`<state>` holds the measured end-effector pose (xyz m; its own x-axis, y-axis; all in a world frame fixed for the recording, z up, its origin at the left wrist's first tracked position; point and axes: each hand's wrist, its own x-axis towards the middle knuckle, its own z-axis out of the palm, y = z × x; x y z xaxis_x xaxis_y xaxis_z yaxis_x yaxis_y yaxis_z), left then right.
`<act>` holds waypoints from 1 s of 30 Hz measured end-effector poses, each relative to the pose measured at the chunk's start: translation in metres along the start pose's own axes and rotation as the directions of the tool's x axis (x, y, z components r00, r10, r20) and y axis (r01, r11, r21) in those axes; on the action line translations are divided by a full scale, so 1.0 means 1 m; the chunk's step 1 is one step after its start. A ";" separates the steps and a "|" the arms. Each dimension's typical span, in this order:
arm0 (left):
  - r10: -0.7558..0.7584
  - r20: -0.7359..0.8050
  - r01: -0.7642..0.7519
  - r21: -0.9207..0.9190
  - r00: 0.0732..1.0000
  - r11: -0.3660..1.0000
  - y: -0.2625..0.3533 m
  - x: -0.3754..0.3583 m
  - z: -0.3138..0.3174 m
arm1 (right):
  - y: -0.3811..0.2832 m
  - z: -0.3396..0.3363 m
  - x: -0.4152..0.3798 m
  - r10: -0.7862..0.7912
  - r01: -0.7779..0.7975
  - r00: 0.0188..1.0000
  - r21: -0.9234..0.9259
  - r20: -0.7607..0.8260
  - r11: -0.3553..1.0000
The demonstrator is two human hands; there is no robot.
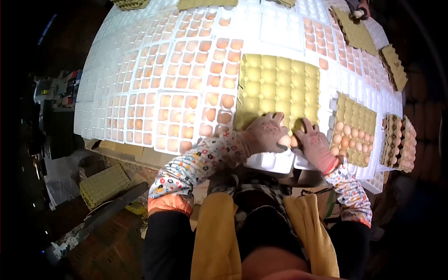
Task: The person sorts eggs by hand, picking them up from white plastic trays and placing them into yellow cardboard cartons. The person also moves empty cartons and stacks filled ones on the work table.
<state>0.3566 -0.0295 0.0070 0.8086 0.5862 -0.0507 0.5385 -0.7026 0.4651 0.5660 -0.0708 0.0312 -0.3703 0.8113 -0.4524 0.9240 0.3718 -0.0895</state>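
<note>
A yellowish pulp egg tray [280, 86] lies in front of me, its visible cups without eggs. At its near edge, my left hand [266, 133], in a light glove, is closed around an egg [284, 140] that shows beside the thumb. My right hand [316, 145], also gloved, is curled over the tray's near right corner. A second egg [294, 141] shows by its thumb; the rest of that grip is hidden. Below my hands are white plastic trays [270, 163]. To the right, another pulp tray [358, 109] holds rows of brown eggs [353, 133].
White trays with eggs [177, 116] cover the left of the table. Stacked pulp trays with eggs [399, 142] stand at the right edge. At the far right, another person's hand [364, 8] is near a pulp tray [353, 30]. A pulp-tray stack [105, 185] sits lower left.
</note>
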 end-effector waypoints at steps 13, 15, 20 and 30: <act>-0.229 -0.147 0.268 0.363 0.962 0.893 -0.359 0.046 -0.148 | 0.006 -0.130 0.269 0.080 0.170 0.962 0.801 -0.261 0.574; -0.129 0.045 0.085 0.538 0.991 0.839 -0.401 0.081 -0.149 | 0.006 -0.125 0.357 0.025 0.181 0.907 0.443 -0.421 0.878; -0.063 -0.215 0.122 0.274 0.975 0.954 -0.462 0.118 -0.125 | 0.027 -0.125 0.470 -0.159 0.176 0.981 0.154 -0.112 0.972; -0.553 -0.495 0.015 -0.735 0.670 0.677 -0.453 0.189 -0.129 | 0.046 -0.105 0.567 0.417 0.311 0.810 0.905 -0.412 0.290</act>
<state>0.2352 0.4514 -0.0994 0.1268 0.9810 0.1466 0.2029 -0.1704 0.9643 0.3884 0.4538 -0.1358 0.0461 0.9982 -0.0384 0.2397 -0.0484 -0.9696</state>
